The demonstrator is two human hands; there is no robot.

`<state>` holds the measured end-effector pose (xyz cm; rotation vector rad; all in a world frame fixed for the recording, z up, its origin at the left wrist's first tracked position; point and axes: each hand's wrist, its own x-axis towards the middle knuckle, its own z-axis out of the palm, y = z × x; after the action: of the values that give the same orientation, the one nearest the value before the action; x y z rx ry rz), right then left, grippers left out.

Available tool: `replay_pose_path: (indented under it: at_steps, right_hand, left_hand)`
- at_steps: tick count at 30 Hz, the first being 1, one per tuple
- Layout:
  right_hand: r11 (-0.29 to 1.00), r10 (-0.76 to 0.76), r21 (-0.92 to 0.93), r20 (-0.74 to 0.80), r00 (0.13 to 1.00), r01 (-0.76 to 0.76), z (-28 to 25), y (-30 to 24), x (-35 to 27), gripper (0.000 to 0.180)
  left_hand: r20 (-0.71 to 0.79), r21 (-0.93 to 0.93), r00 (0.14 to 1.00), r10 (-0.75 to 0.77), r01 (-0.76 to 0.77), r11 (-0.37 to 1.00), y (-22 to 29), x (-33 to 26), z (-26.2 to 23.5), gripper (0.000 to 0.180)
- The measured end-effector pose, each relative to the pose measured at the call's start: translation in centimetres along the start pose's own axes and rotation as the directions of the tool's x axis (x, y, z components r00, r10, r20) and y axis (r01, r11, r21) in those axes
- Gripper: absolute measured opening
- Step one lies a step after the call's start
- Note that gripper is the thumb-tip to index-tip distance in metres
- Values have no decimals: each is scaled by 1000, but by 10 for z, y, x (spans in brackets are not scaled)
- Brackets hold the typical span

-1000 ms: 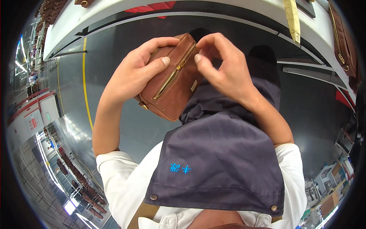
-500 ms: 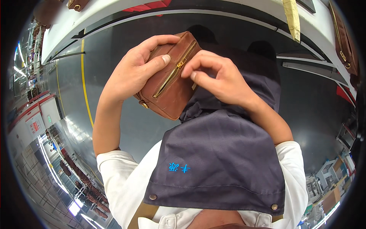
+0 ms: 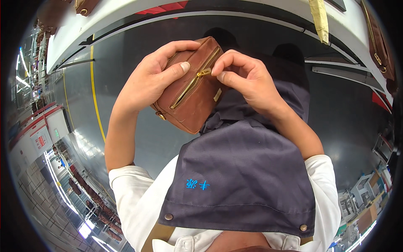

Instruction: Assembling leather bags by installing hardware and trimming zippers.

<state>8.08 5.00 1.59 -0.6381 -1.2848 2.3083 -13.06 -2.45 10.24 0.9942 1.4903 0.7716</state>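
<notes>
A small brown leather bag (image 3: 196, 110) is held tilted above my lap. My left hand (image 3: 156, 77) is closed around its far left side, thumb pressed on the front face and fingers behind. Across that face runs a brass zipper (image 3: 184, 94), its slider partway along the upper half. The zipper pull (image 3: 205, 72) stands out sideways, pinched at its end between the thumb and forefinger of my right hand (image 3: 248, 80). A brass ring (image 3: 160, 116) sits at the bag's lower left corner, and a small pale label (image 3: 217, 95) shows on the face near its right edge.
A white table edge (image 3: 126, 26) curves across the far side. Another brown bag with a zipper (image 3: 378, 46) rests on it at the right, near a yellowish strip (image 3: 320, 21) hanging over the edge. A dark apron (image 3: 239, 176) covers my front.
My right fingers have shifted slightly up and closed on the zipper pull, which now points out to the right instead of lying along the zipper. The bag has moved slightly right.
</notes>
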Motion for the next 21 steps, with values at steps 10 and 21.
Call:
replay_pose_path:
  at_steps: [10,21]
  right_hand:
    - [938,-138,-334,-132,982,87,2,14,11,22]
    - [974,-184,-156,-131,974,163,-14,22,13,14]
  left_hand:
    - [32,-51,999,-43,45,998,4,-2,-4,39]
    - [7,10,999,-49,49,999,5,1,2,31]
